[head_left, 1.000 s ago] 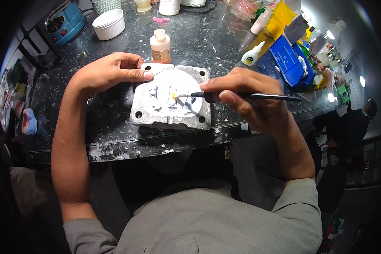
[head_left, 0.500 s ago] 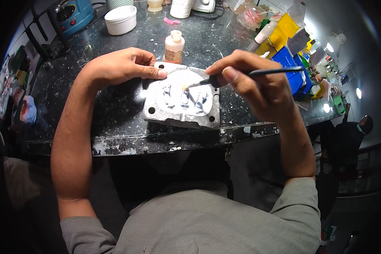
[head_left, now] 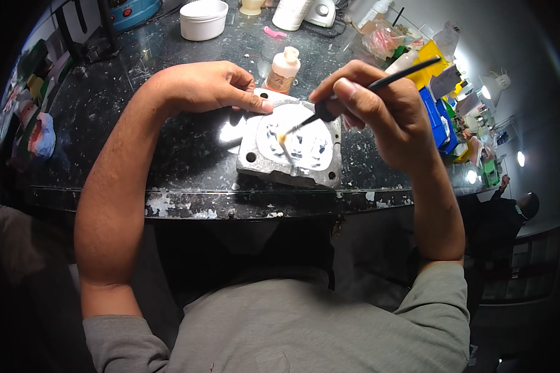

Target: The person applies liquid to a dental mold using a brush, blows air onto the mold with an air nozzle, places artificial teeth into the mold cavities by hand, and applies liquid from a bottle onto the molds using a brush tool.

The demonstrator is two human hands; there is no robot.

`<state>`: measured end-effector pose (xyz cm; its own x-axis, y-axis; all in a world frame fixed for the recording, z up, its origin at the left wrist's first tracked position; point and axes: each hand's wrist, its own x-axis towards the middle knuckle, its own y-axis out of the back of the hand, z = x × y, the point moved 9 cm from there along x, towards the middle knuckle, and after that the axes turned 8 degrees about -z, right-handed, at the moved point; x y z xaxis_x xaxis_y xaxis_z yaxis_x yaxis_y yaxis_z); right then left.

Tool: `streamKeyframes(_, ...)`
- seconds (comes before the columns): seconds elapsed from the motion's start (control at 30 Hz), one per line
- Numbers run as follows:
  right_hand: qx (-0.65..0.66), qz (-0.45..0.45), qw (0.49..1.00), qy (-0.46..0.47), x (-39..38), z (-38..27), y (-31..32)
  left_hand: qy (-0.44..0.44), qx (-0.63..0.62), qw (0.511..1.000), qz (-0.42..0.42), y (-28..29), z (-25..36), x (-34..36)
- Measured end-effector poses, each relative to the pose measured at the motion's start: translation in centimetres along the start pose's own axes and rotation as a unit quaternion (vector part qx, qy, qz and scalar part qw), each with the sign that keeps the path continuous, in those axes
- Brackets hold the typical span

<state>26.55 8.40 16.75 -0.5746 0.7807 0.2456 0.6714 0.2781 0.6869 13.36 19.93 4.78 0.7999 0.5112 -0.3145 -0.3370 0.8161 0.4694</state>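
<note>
A grey metal flask half (head_left: 255,161), with holes at its corners, lies near the table's front edge. White plaster (head_left: 286,118) fills its round middle, with several shiny hollows in it. My left hand (head_left: 208,90) grips the flask's far left corner, thumb on top and fingers curled, partly hidden. Between the thumb and fingers of my right hand (head_left: 379,105) is a thin dark-handled brush (head_left: 404,72). The brush's yellowish tip meets the plaster at the left hollow. Just behind the flask stands an open small bottle (head_left: 284,70) with reddish liquid at its bottom.
The dark table (head_left: 186,143) is speckled with white. Toward the back are a white tub (head_left: 203,22), a pink clip-like piece (head_left: 274,32) and a white bottle (head_left: 290,13). Blue bins (head_left: 435,121) and clutter line the right. A person (head_left: 501,211) is far right.
The brush tip has moved from the middle hollow to the left one, its handle now steeper. My left hand keeps its hold. The whole view has shifted a little.
</note>
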Motion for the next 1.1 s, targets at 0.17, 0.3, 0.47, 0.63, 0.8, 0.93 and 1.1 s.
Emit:
streamKeyframes(0.17, -0.143, -0.021, 0.985, 0.089, -0.5, -1.3, -1.2, 0.008, 0.002, 1.0, -0.003, 0.0, -0.1, 0.0)
streamKeyframes(0.3, 0.039, -0.04, 0.998, -0.026, -1.0, 0.4, -0.4, 0.012, -0.011, 1.0, -0.013, -0.2, 0.1, -0.1)
streamKeyframes(0.47, -0.061, -0.051, 0.997, 0.024, 0.7, -1.1, -1.0, 0.01, -0.007, 1.0, -0.022, 0.0, -0.3, 0.0)
streamKeyframes(0.63, -0.075, -0.117, 0.989, 0.047, 3.0, -2.6, -1.4, -0.069, -0.006, 0.998, 0.003, 0.2, -0.1, 0.4)
streamKeyframes(0.8, -0.059, -0.165, 0.985, -0.009, 4.5, -2.5, -2.1, -0.062, 0.014, 0.998, 0.004, 0.4, -0.7, 0.7)
streamKeyframes(0.93, -0.112, -0.182, 0.977, -0.01, 4.5, -3.1, -2.7, -0.042, 0.048, 0.998, 0.011, 0.6, -0.8, 0.7)
streamKeyframes(1.1, -0.044, -0.169, 0.984, -0.021, 3.8, -2.9, -1.8, -0.009, 0.073, 0.997, 0.022, 0.7, -0.4, 0.2)
